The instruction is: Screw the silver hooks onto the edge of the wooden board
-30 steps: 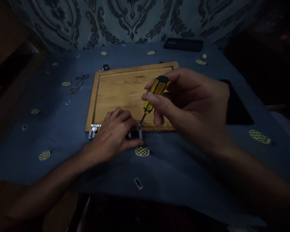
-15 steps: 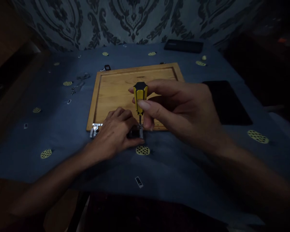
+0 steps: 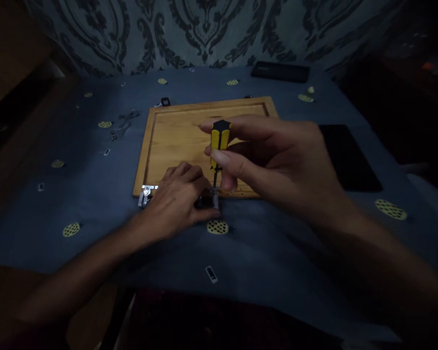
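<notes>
A yellow-and-black screwdriver (image 3: 220,138) stands nearly upright in the fingers and thumb of my right hand (image 3: 288,165). Its shaft points down at a silver metal fitting (image 3: 215,198) on the near edge of a framed wooden panel (image 3: 178,138). My left hand (image 3: 180,199) curls over that edge, its thumb and fingers closed around the fitting; part of the fitting is hidden under them. A second silver fitting (image 3: 146,194) is at the panel's near left corner. Whether a screw sits under the tip is too small to tell.
Several small screws (image 3: 113,135) and a clear packet (image 3: 126,120) lie left of the panel. Black loops (image 3: 165,101) show at its far edge. A dark phone (image 3: 280,71) lies at the back, and a black flat slab (image 3: 350,158) at right. Blue patterned cloth (image 3: 105,194) covers the table.
The screwdriver handle has turned a little in my right fingers. The whole view has shifted slightly; my left hand keeps its place on the fitting.
</notes>
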The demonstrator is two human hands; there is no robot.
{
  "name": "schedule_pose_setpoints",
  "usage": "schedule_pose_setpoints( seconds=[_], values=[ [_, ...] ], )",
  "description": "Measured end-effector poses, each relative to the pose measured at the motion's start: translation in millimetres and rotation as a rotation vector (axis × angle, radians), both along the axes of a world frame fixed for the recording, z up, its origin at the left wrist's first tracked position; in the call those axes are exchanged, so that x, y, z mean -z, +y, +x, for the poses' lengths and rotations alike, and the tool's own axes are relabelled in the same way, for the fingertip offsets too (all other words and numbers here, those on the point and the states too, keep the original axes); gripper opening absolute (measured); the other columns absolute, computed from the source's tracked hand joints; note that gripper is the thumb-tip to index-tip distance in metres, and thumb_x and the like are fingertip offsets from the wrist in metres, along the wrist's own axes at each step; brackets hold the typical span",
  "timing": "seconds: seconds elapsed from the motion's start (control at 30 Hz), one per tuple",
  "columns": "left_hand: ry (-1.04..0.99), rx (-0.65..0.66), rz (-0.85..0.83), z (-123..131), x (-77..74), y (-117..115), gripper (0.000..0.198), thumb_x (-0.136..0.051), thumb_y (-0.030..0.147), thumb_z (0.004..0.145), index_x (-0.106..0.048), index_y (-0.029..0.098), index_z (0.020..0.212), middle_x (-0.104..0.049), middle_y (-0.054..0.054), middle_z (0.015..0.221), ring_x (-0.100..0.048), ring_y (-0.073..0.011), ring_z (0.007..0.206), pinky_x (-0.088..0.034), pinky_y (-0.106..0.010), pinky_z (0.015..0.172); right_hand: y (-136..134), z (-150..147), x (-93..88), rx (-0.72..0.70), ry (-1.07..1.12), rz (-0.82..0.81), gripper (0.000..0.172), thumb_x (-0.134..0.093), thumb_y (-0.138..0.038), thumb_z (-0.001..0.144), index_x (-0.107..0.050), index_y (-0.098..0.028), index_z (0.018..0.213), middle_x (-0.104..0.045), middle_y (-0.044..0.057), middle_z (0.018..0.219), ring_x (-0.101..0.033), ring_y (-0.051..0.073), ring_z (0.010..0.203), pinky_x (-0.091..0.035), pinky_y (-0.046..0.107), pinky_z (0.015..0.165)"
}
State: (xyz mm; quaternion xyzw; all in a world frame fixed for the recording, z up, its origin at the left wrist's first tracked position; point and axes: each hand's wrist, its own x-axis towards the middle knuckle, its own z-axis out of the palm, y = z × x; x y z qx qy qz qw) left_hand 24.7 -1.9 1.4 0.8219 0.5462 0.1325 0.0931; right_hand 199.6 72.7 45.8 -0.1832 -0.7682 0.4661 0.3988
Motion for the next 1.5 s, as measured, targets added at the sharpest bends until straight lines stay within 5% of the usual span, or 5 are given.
schedule_pose_setpoints(
  seconds=[0.27,0.47,1.03,1.5],
  values=[
    [-0.015,-0.016,-0.017,1,-1.0,-1,0.036,-0.078,0.043,0.087,-0.071,0.013,0.106,-0.066,-0.012,0.119,-0.055,-0.0325,0.115,-0.048,-0.050,0.099,-1,-4,3.6,0.028,0.026,-0.093,0.026,-0.086,-0.033,0.080,-0.063,-0.021,0.085,-0.072,-0.003,0.087,-0.061,0.006,0.047,-0.052,0.021,0.039],
    [-0.016,-0.011,-0.033,0,-0.5,1,0.037,-0.079,0.044,0.086,-0.071,0.013,0.105,-0.066,-0.011,0.119,-0.055,-0.0318,0.114,-0.047,-0.049,0.100,-1,-4,1.9,0.050,0.024,-0.051,0.021,-0.079,-0.038,0.088,-0.070,-0.021,0.098,-0.072,-0.003,0.089,-0.062,0.006,0.051,-0.055,0.020,0.048],
    [-0.030,-0.010,-0.006,0,-0.4,1,0.041,-0.082,0.047,0.082,-0.071,0.013,0.104,-0.065,-0.007,0.104,-0.055,-0.0287,0.106,-0.046,-0.042,0.089,-5,-7,2.5,0.272,0.259,0.004,0.016,-0.085,-0.024,0.081,-0.069,-0.022,0.080,-0.070,-0.003,0.086,-0.060,0.006,0.049,-0.047,0.021,0.038],
    [-0.026,-0.011,-0.014,0,-2.2,0,0.037,-0.081,0.046,0.084,-0.070,0.015,0.102,-0.064,-0.007,0.103,-0.054,-0.0280,0.104,-0.045,-0.041,0.088,-5,-7,11.6,0.257,0.218,-0.107,0.021,-0.088,-0.030,0.078,-0.069,-0.022,0.081,-0.069,-0.004,0.084,-0.058,0.006,0.046,-0.048,0.025,0.039]
  ],
)
